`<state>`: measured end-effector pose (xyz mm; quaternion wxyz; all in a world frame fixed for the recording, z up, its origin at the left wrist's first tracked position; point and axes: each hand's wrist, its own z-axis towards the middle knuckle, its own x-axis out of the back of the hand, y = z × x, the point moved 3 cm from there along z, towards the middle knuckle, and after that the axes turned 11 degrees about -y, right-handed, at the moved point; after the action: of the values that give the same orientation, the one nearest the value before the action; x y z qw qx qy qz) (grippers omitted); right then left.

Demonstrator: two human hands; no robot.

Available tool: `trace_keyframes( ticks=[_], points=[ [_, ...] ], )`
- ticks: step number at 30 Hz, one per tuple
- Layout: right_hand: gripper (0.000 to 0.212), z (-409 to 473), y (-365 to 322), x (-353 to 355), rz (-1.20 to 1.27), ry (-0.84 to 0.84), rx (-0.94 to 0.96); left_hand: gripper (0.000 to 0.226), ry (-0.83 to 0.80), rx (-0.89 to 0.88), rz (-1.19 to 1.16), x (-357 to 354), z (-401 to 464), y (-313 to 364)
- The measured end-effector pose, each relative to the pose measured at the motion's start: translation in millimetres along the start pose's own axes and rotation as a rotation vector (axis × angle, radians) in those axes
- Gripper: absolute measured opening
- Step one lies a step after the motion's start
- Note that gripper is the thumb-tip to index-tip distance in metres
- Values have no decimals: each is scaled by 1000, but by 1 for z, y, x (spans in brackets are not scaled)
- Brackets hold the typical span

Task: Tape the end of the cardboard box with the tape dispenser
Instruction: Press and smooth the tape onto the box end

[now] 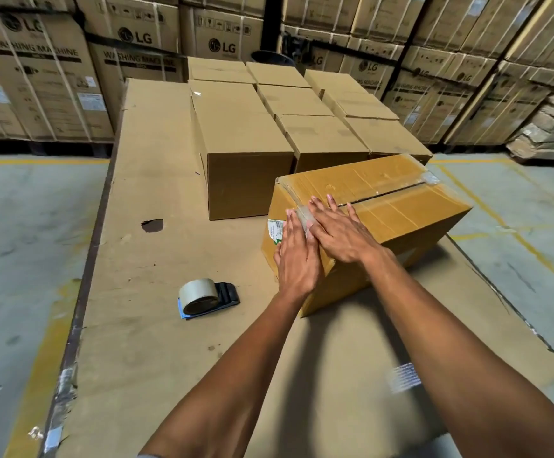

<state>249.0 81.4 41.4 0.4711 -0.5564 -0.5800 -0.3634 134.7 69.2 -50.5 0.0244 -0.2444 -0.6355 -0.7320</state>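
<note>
A cardboard box lies on the cardboard-covered work surface, its top seam running away from me with clear tape at the far end. My left hand lies flat on the box's near end face, fingers together. My right hand presses flat over the near top edge, on a strip of clear tape. Both hands hold nothing. The tape dispenser, blue-black with a roll of tan tape, rests on the surface to the left of the box, apart from both hands.
Several closed cardboard boxes stand in rows behind the taped box. Stacks of large printed cartons line the back wall. Grey floor with yellow lines flanks the surface on both sides. A dark hole marks the cardboard cover.
</note>
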Motion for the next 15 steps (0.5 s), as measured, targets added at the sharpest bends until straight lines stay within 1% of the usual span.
trace_keyframes(
  ticks=[2, 5, 9, 12, 15],
  points=[
    [64, 2, -6, 0, 29, 6, -33, 71, -45, -45, 27, 5, 6, 2],
    [63, 2, -1, 0, 46, 14, -19, 71, -102, -35, 68, 6, 11, -1],
    [60, -7, 15, 4, 50, 9, -22, 77, -186, -55, 156, 10, 14, 4],
    [57, -12, 18, 10, 26, 37, -16, 74, -164, -98, 239, 13, 15, 2],
    [59, -8, 14, 12, -16, 60, 38, 71, -157, -142, 211, 8, 15, 2]
  ],
)
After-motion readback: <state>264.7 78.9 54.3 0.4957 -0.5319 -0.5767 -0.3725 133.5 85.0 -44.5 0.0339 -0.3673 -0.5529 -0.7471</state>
